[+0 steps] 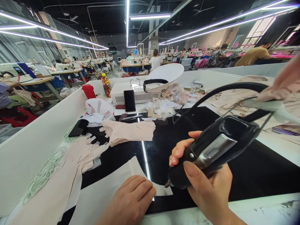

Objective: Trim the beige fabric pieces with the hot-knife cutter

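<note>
The right hand has its fingers clenched round a black hand tool, thumb laid along the near side of the body and the other fingers wrapped over the far side. The tool's narrow tip points down and to the left of these fingers, meeting the edge of a pale cloth piece that lies flat on the black bench. A thick black cord rises from the tool's rear and arcs away beyond the fingers, toward the far side of the bench.

The left hand rests palm down on the same cloth piece, fingers released and spread flat, grasping nothing; its fingertips lie just beside the tool's tip, with a bright light strip in the bench running away from between them.

Beyond the left fingers sits a stack of beige cut pieces, and further off a dark phone leans against a white box. To the left of that, well apart from both hands, stands a red cup
</note>
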The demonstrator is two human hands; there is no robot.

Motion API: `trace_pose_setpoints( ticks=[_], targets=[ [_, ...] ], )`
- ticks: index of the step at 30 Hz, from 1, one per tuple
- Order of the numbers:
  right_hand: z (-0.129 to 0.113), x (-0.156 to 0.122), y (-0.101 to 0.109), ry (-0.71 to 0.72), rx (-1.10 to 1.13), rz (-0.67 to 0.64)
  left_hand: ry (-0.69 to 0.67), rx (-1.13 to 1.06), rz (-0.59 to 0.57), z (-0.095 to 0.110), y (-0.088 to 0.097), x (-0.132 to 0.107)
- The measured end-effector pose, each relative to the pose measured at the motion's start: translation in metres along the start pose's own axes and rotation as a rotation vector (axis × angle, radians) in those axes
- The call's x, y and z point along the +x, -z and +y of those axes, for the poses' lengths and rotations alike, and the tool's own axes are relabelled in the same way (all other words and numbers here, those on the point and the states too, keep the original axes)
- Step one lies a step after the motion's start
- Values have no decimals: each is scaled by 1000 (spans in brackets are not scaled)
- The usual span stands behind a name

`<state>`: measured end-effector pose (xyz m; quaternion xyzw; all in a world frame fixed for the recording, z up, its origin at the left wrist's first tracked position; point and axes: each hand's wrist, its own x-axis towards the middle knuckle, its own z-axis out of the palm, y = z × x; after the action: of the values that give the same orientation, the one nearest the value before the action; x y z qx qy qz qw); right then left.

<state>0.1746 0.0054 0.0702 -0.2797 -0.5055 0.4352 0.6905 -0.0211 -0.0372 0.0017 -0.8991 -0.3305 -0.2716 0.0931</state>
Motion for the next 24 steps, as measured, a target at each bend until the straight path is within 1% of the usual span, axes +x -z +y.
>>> trace_pose_setpoints(
  ticks=[5, 8, 11, 14, 16, 18, 19, 21, 24],
  targets=[
    [8, 0, -13, 7, 4, -26, 1, -11, -11, 0, -1, -1],
    [11, -3, -15, -7, 1, -39, 2, -13, -12, 1, -1, -1],
    [12, -5, -15, -19, 16, -6, 9, -19, -12, 1, -1, 0],
    [11, -5, -17, -7, -8, -28, 12, -17, -5, 2, -1, 1],
    [10, -4, -18, 10, -46, -10, 12, -17, 3, 2, -1, 1],
    [9, -3, -17, 25, -71, 0, 6, -14, 1, 2, -2, 1],
    [8, -2, -16, 27, -72, -19, 5, -12, 1, 1, -2, 1],
    [7, -1, -12, 15, -48, -57, 4, -8, -2, 1, -2, 1],
    [6, -1, -3, -1, 7, -56, 2, -9, 17, 1, -3, 0]
  ],
)
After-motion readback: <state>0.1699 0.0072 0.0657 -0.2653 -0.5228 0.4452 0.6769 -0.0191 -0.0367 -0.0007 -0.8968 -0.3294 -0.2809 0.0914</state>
